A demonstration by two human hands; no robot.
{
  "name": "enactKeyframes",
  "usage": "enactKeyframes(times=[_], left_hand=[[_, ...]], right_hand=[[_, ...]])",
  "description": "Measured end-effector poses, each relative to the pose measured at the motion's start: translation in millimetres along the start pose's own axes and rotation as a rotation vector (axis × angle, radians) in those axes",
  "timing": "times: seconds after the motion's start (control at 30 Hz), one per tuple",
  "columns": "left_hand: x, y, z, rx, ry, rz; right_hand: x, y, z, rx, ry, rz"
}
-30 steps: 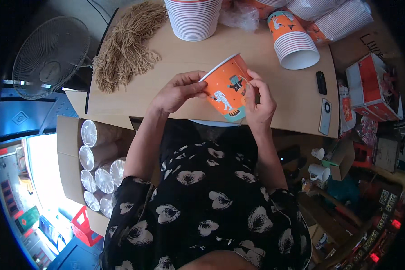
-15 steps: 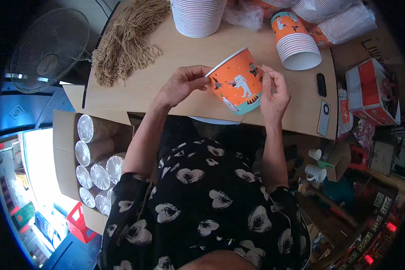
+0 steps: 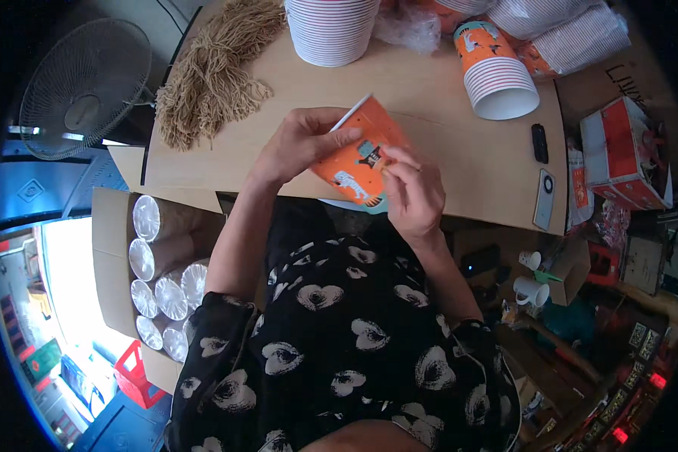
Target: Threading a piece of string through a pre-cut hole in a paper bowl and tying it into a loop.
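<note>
An orange paper bucket [image 3: 344, 164] with a white rim and animal pictures is tilted above the near edge of the table. My left hand [image 3: 297, 147] grips it by the rim, thumb on the printed outer wall. Close against the bucket's right side is my right hand [image 3: 416, 194], its thumb and fingers pinched together. Whatever lies in that pinch is too small to make out. The bucket's base is partly hidden behind my right fingers.
Tan cords [image 3: 218, 83] lie in a bundle at the table's far left. Stacked white buckets [image 3: 331, 34] stand beside them. Orange buckets [image 3: 497, 75] lie at far right, near a phone [image 3: 544, 197]. A carton [image 3: 113, 264] of wrapped stacks stands left; a fan [image 3: 83, 98] is beyond.
The bucket has turned and come slightly left and lower in my left hand. My right hand has moved left and toward me, from the bucket's far right side to across its printed wall.
</note>
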State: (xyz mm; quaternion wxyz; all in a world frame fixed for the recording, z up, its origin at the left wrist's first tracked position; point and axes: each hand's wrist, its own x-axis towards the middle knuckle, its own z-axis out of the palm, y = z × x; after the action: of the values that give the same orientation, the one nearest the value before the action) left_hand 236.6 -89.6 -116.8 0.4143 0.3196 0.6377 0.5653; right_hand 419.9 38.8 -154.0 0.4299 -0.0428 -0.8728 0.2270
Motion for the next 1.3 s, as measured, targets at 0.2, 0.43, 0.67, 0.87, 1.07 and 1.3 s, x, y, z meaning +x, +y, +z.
enactKeyframes(times=[0.2, 0.43, 0.67, 0.87, 1.07, 1.3], left_hand=[[6, -35, -7, -0.147, -0.032, 0.09], [4, -62, -19, -0.04, -0.124, -0.026], [-3, -34, -4, -0.204, 0.014, -0.015], [-6, -35, -8, -0.246, -0.036, -0.025], [-5, -48, -8, -0.235, -0.043, 0.005], [-4, -21, 13, -0.119, 0.033, 0.061]], right_hand=[[14, 26, -2, 0.085, 0.146, 0.193], [7, 33, 9, 0.066, 0.056, 0.244], [3, 19, 14, -0.053, 0.033, 0.062], [-4, 11, 9, -0.052, 0.027, 0.024], [5, 27, 10, 0.065, 0.093, 0.23], [13, 5, 4, 0.116, 0.044, 0.211]])
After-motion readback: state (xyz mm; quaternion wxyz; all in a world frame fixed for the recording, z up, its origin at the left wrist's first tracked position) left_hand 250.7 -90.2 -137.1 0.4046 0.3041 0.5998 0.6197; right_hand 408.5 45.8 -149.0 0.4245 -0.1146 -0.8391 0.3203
